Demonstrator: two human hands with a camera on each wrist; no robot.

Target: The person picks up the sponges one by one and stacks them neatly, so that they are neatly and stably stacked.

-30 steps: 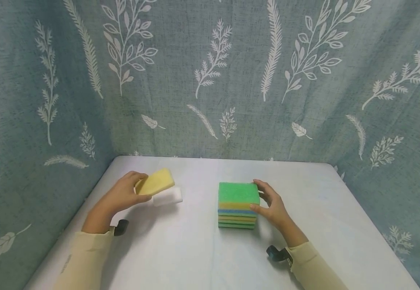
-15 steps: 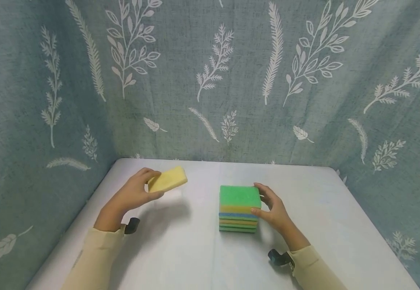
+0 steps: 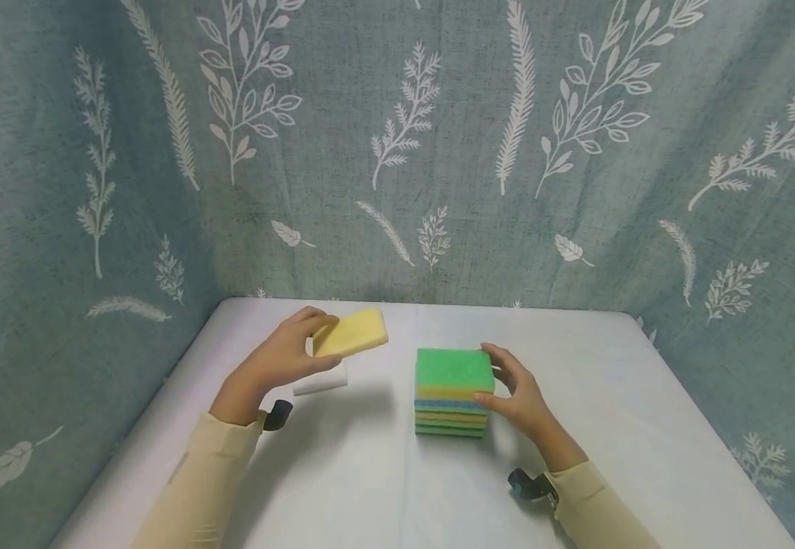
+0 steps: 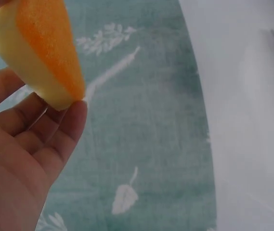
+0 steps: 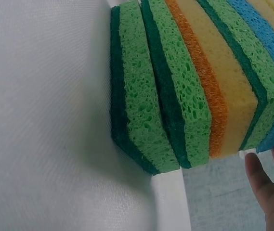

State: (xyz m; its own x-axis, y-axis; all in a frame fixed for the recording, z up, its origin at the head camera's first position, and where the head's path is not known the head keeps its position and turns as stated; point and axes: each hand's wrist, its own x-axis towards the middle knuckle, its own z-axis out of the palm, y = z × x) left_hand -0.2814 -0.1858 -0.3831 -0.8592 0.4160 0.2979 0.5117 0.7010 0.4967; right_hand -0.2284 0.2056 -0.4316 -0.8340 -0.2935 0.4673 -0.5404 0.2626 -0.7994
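My left hand [image 3: 283,354] pinches a yellow sponge [image 3: 356,332] between thumb and fingers, raised above the table left of the stack. In the left wrist view, an orange scouring layer [image 4: 52,41] covers one face of that sponge. A stack of sponges [image 3: 453,370] stands at mid-table, with a green one on top and yellow, blue and green layers below. My right hand [image 3: 522,396] holds the stack's right side, thumb at the front and fingers at the back corner. Its fingertips [image 5: 256,168] reach the blue layer in the right wrist view.
A white block-like object [image 3: 322,380] lies on the table [image 3: 342,488] behind and below my left hand, partly hidden by it. Patterned cloth [image 3: 342,152] hangs along the back and both sides of the table.
My left hand has carried the yellow sponge to the right and slightly up, away from above the white object and closer to the stack. The right hand has stayed at the stack.
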